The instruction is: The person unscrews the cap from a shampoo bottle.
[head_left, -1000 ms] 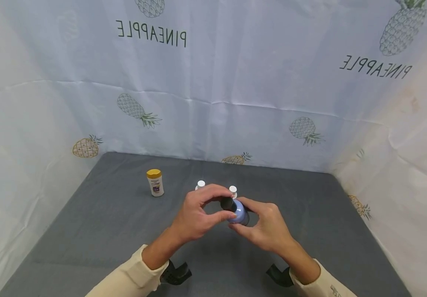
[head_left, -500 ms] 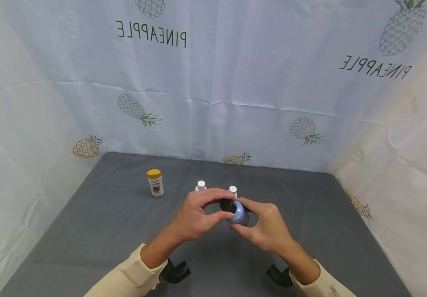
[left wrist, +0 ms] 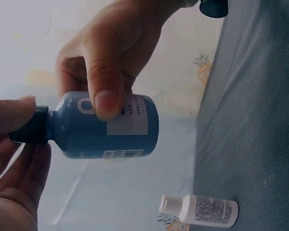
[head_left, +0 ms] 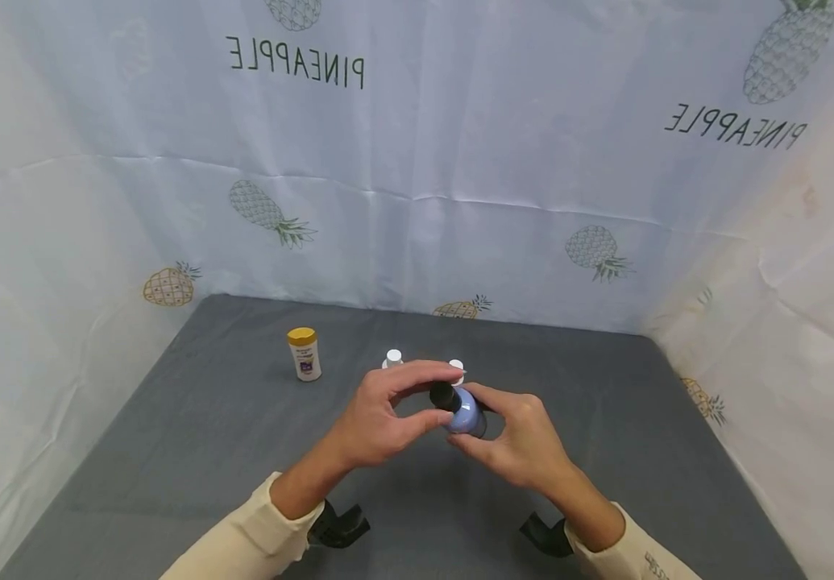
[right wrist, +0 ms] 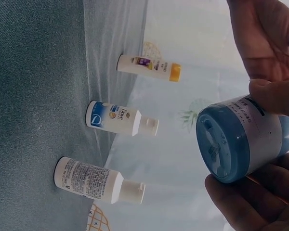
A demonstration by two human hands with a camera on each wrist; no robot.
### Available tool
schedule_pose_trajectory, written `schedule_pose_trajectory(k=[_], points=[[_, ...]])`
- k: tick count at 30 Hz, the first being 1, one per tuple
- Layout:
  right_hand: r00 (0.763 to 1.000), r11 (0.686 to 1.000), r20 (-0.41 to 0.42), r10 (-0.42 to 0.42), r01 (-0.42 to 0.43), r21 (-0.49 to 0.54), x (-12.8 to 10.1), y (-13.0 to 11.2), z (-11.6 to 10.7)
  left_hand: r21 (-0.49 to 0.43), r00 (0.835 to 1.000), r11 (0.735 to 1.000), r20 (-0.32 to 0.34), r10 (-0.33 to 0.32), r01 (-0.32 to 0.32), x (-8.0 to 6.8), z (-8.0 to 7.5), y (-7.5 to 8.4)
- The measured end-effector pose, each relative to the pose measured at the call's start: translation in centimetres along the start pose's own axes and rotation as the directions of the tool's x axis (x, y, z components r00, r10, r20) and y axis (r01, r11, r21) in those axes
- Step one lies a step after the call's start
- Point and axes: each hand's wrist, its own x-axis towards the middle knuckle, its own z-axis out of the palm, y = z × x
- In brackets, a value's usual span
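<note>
We find the blue bottle (head_left: 466, 415), smooth glossy plastic with a rounded shoulder and a paper label, held tilted in the air above the middle of the grey mat (head_left: 192, 451), our right hand (head_left: 525, 447) grasping its body while our left hand (head_left: 380, 415) pinches its black cap (head_left: 442, 395) between thumb and fingers. In our judgement the cap is best turned with the body held firm and the neck kept upward. Toward the mat's far edge stand two white-capped bottles (right wrist: 111, 118) and, further left, a yellow-capped bottle (head_left: 304, 353).
</note>
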Motion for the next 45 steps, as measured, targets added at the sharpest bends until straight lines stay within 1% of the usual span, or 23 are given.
schedule_pose_trajectory(k=[2,5,14,18,21,25,29,36,41,45], points=[[1.0,1.0,0.001,0.005,-0.005,-0.006,0.02,-0.03,-0.03,-0.017,1.0,1.0,0.015,0.02,-0.02,0.05,-0.1,-0.11],[1.0,1.0,0.007,0.016,-0.016,-0.01,-0.02,-0.05,-0.03,-0.027,1.0,1.0,0.014,0.01,-0.01,0.12,-0.13,-0.08],[1.0,1.0,0.007,0.021,-0.021,0.002,-0.02,-0.02,0.02,0.001,0.998,0.999,-0.047,-0.034,0.034,0.25,0.34,-0.07],[1.0,1.0,0.004,0.014,-0.014,0.004,-0.01,0.02,0.05,0.0,0.997,0.999,-0.063,-0.038,0.038,0.2,0.57,-0.17],[1.0,1.0,0.0,0.003,-0.003,0.003,0.03,0.07,0.02,-0.014,0.998,1.0,-0.06,-0.028,0.027,0.13,0.53,-0.2],[1.0,1.0,-0.005,-0.009,0.009,0.0,0.15,0.1,-0.11,-0.018,0.999,1.0,-0.034,-0.011,0.011,0.11,0.2,-0.05],[1.0,1.0,-0.003,-0.006,0.006,-0.001,0.17,0.12,-0.19,0.007,1.0,1.0,-0.015,-0.014,0.014,0.19,0.02,0.15],[1.0,1.0,0.001,0.004,-0.004,0.006,0.03,0.13,-0.12,0.028,0.996,0.998,-0.06,-0.059,0.061,0.22,0.26,0.3],[1.0,1.0,-0.001,0.008,-0.008,0.008,-0.04,0.1,-0.07,0.023,0.997,0.999,-0.07,-0.044,0.045,0.25,0.5,0.11],[1.0,1.0,0.0,0.016,-0.016,0.008,-0.08,0.02,-0.1,0.012,0.997,0.999,-0.062,-0.037,0.038,0.17,0.55,0.01]])
